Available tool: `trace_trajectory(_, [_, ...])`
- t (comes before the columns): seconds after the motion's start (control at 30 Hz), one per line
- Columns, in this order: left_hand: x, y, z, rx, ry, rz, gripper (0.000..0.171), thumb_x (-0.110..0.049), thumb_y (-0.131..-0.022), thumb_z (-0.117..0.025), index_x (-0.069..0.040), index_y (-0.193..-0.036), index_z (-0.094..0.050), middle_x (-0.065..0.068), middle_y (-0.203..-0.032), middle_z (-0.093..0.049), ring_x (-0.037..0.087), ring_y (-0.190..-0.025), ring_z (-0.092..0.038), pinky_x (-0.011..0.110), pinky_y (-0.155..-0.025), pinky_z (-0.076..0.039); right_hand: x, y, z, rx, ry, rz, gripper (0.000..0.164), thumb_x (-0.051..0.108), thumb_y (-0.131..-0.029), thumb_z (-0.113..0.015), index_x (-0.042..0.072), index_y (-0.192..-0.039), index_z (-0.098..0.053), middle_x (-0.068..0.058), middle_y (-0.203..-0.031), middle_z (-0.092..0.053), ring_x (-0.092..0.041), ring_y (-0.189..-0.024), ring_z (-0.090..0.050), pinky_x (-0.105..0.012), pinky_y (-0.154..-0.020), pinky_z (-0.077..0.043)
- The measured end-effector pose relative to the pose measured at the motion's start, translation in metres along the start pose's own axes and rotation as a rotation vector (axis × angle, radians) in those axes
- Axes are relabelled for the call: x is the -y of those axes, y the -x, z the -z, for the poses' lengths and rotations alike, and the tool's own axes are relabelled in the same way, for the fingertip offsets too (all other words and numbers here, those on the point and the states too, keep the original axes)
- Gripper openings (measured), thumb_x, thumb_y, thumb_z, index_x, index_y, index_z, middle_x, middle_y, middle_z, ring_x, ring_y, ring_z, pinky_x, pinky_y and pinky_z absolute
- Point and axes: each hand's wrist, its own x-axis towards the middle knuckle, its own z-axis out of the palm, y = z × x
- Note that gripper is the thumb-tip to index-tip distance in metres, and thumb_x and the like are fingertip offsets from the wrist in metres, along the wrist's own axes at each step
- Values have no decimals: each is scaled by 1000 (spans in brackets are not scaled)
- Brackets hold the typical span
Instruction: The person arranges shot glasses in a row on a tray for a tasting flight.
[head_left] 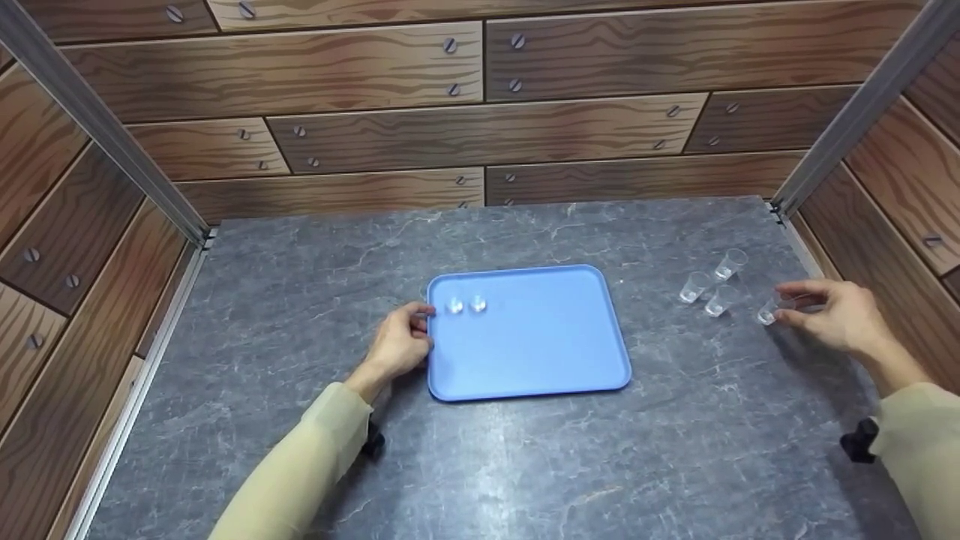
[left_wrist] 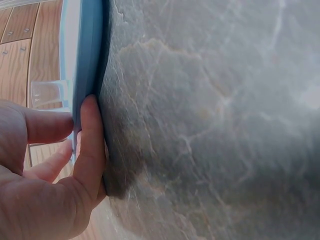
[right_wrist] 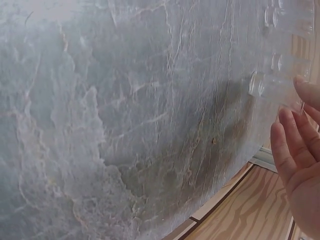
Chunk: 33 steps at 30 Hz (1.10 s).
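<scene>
A blue tray lies on the table, and my left hand pinches its left rim. In the left wrist view the thumb presses the rim from one side and a finger lies along the other. Two small clear plastic cups stand in the tray's far left corner. Over at the right, my right hand holds another clear cup between thumb and fingers, near its rim. Whether that cup's base touches the table I cannot tell. Just left of it stand three more clear cups.
The grey marbled table has wood-patterned walls at the back and both sides. Metal posts rise at the two back corners. A metal rail runs along the left edge.
</scene>
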Motion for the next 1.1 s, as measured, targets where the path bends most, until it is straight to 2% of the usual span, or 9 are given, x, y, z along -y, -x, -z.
trace_trajectory(0.13, [-16,8,3,10,-2,42,52,7,-82,-63,-4,-132,-75,8,-99,-68,17,-86,-67,27,-67,-60,0,0,1,3,11,-6,44,10,-94,-88,-7,-132,-76,-36,-119,-78,27,-78,-54,1,-70,-46])
trace_trajectory(0.3, [-4,1,-1,19,40,38,53,8,-81,-64,-2,-132,-73,9,-99,-68,16,-85,-68,31,-61,-64,6,1,5,-39,7,-7,42,10,-92,-89,-4,-131,-78,-32,-116,-81,28,-77,-55,-2,-68,-48])
trace_trajectory(0.4, [4,-3,-3,23,57,37,55,8,-80,-66,-4,-132,-74,8,-99,-68,15,-85,-68,34,-58,-65,12,0,9,-92,-21,34,40,5,-90,-89,-5,-128,-79,5,-102,-86,30,-76,-55,-1,-66,-50])
trace_trajectory(0.47, [14,-9,-6,18,43,28,55,6,-79,-66,-6,-132,-74,6,-99,-69,14,-84,-68,33,-58,-65,18,-2,11,-137,-53,73,38,1,-89,-88,-7,-125,-79,32,-98,-74,31,-77,-55,0,-67,-51])
trace_trajectory(0.53, [21,-13,-8,21,40,22,55,5,-79,-67,-7,-132,-74,6,-99,-69,14,-84,-68,34,-57,-65,26,-4,12,-178,-96,114,37,-4,-88,-87,-9,-124,-79,48,-99,-59,32,-80,-57,1,-69,-51])
trace_trajectory(0.77, [30,-21,-12,34,29,33,56,5,-81,-65,-10,-134,-75,4,-100,-67,14,-84,-67,34,-58,-65,58,-11,11,-246,-185,220,38,-12,-84,-88,-9,-121,-81,42,-103,-66,27,-85,-64,2,-75,-53])
trace_trajectory(0.87, [23,-18,-9,26,17,48,55,5,-81,-65,-12,-133,-75,3,-100,-67,12,-84,-67,32,-58,-64,73,-15,5,-247,-238,259,39,-16,-82,-88,-11,-120,-81,36,-104,-69,23,-86,-68,0,-77,-55])
trace_trajectory(1.0, [3,-5,-2,23,32,63,55,6,-81,-64,-8,-133,-75,7,-100,-66,16,-85,-67,33,-60,-65,91,-20,-9,-242,-319,314,40,-21,-80,-86,-14,-118,-80,29,-104,-72,18,-88,-71,-3,-79,-58])
trace_trajectory(1.1, [2,-3,-2,29,43,52,55,7,-81,-64,-5,-134,-73,9,-99,-65,18,-84,-66,35,-58,-64,105,-23,-23,-222,-350,337,41,-22,-78,-88,-13,-118,-80,25,-105,-73,16,-88,-73,-6,-80,-59])
